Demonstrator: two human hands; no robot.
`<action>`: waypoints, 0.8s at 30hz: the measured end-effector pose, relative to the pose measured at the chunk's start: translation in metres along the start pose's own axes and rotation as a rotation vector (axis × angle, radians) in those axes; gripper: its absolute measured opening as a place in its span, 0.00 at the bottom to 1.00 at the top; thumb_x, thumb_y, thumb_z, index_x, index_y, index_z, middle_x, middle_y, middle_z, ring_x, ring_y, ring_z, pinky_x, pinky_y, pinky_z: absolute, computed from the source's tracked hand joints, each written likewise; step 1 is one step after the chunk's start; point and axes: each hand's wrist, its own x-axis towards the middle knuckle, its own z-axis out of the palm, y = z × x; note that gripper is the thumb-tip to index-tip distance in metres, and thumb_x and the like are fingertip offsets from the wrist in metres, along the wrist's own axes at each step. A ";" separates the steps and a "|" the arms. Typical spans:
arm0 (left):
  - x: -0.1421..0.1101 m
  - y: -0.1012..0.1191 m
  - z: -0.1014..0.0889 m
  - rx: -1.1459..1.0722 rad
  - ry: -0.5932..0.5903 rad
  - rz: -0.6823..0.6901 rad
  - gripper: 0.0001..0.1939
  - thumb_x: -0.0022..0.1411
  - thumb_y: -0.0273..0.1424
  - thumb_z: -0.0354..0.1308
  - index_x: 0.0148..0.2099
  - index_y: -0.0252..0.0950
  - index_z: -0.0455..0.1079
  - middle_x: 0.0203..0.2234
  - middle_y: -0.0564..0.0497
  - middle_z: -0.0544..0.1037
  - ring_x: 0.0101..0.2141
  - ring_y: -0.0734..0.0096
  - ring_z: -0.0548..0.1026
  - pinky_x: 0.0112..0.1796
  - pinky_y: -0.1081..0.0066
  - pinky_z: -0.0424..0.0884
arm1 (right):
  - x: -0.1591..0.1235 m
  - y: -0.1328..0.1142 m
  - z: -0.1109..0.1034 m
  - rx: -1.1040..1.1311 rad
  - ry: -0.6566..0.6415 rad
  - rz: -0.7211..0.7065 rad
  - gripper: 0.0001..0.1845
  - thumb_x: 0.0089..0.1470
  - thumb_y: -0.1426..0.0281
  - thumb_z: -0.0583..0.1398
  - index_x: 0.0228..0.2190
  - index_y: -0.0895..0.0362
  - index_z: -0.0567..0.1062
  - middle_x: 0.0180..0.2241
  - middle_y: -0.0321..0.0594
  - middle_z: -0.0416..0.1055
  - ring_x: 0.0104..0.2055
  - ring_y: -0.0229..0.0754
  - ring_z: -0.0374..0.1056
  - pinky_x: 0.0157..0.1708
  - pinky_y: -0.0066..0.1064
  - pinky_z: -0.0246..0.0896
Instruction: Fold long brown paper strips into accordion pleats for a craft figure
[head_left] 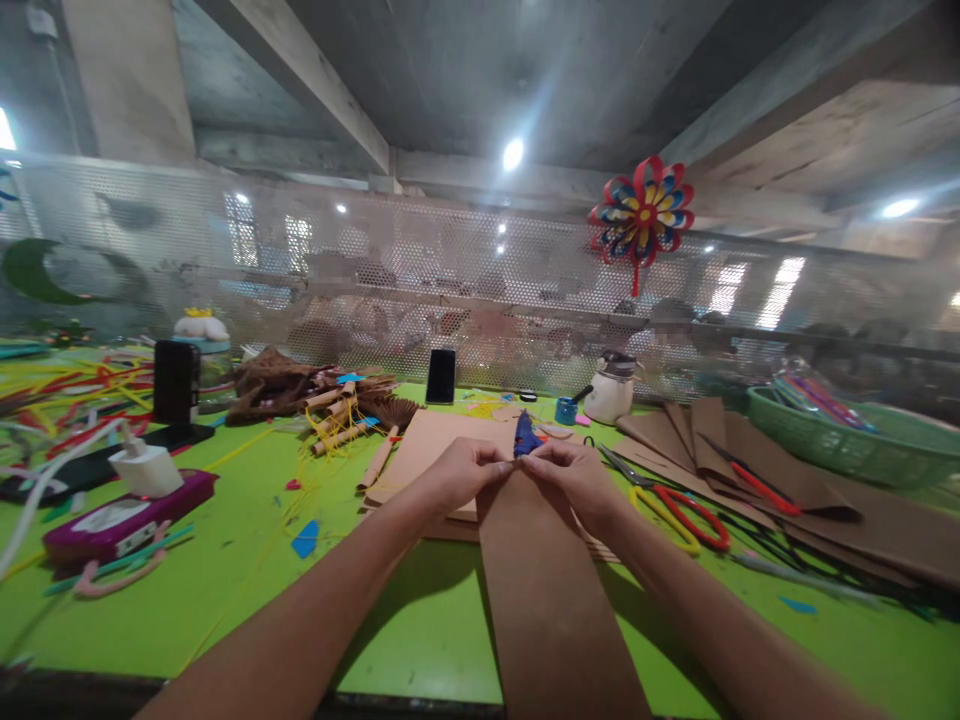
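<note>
A long strip of brown kraft paper [551, 590] runs from the table's front edge up to both hands. My left hand [471, 472] pinches the left corner of its far end between thumb and fingers. At the right corner of that same end, my right hand [574, 480] grips the paper with thumb and fingertips. Just beyond the fingertips lies a blue tool [527, 436], perhaps a glue gun, partly hidden by the hands. Under and behind them rests a flat stack of tan card sheets [420, 450].
Scissors with yellow and red handles [679, 515] lie right of my hand, near brown paper sheets [750, 460] and a green basket [885, 455]. Left are a purple power strip [127, 515], an upright phone [176, 380] and rolled paper tubes [337, 420]. A white jar [611, 388] stands behind.
</note>
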 end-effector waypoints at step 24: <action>0.007 -0.010 -0.019 0.057 -0.151 -0.045 0.18 0.51 0.44 0.55 0.23 0.32 0.63 0.13 0.55 0.66 0.16 0.76 0.66 0.21 0.74 0.63 | 0.004 -0.005 -0.015 0.020 -0.162 0.087 0.20 0.39 0.55 0.62 0.24 0.61 0.77 0.21 0.39 0.71 0.24 0.40 0.65 0.27 0.33 0.58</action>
